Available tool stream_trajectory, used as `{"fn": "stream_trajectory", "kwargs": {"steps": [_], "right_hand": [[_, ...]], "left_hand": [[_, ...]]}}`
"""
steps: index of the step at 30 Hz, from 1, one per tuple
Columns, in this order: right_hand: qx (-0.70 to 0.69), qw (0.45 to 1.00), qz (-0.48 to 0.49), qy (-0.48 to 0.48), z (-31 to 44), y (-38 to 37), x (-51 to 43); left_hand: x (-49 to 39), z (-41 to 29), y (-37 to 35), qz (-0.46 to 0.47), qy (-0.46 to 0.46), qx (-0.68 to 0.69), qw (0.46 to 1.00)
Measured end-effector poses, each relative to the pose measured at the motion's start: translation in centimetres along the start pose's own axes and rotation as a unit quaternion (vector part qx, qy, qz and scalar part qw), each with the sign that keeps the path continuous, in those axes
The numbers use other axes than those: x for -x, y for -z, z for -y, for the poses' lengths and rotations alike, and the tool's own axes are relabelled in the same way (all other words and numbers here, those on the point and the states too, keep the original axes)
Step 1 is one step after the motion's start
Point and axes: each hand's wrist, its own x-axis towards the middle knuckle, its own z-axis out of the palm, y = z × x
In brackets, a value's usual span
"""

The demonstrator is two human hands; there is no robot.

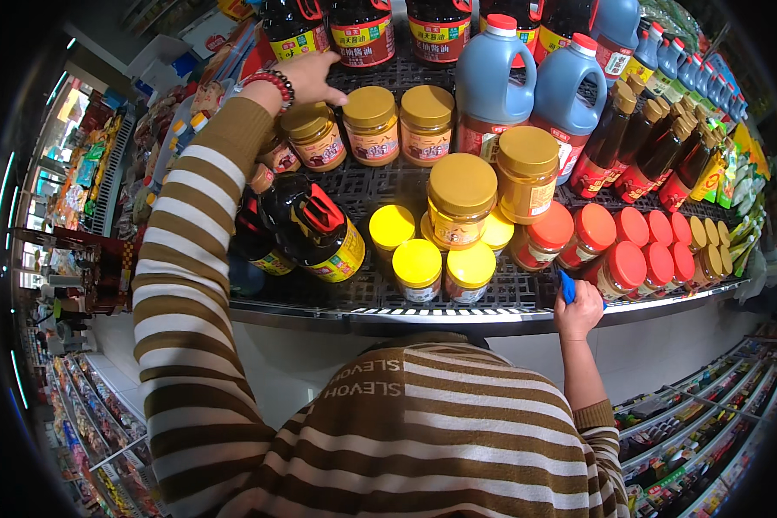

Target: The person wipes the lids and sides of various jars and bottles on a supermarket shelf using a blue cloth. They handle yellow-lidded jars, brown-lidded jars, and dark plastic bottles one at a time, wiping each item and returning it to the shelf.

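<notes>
My left hand is stretched out to the back left of the shelf, fingers apart and holding nothing that I can see. It hovers at the gold-lidded jars, close to a large dark soy sauce bottle; whether it touches either is unclear. A blue cloth is bunched in my right hand at the shelf's front edge, beside red-lidded jars. Yellow-lidded jars stand left of that hand, with larger gold-lidded jars behind and on top of them.
Big blue-grey jugs stand at the back. Slim dark bottles fill the right side. Two large bottles with red handles stand under my left forearm. The black grid shelf ends in a pale front rim. Stocked racks flank me.
</notes>
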Motion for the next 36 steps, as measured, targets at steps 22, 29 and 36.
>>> {"fn": "stream_trajectory", "kwargs": {"steps": [22, 29, 36], "right_hand": [[0.032, 0.999, 0.018, 0.002, -0.5, -0.5, 0.2], [0.028, 1.0, 0.008, 0.002, -0.5, -0.7, 0.2], [0.025, 1.0, 0.005, -0.001, -0.3, -0.4, 0.1]], "left_hand": [[2.4, 3.8, -5.0, 0.025, 0.026, 0.073, 0.997], [4.4, 7.2, -2.8, 0.142, 0.115, -0.093, 0.979], [4.3, 7.8, -5.1, 0.117, 0.158, -0.105, 0.975]]}}
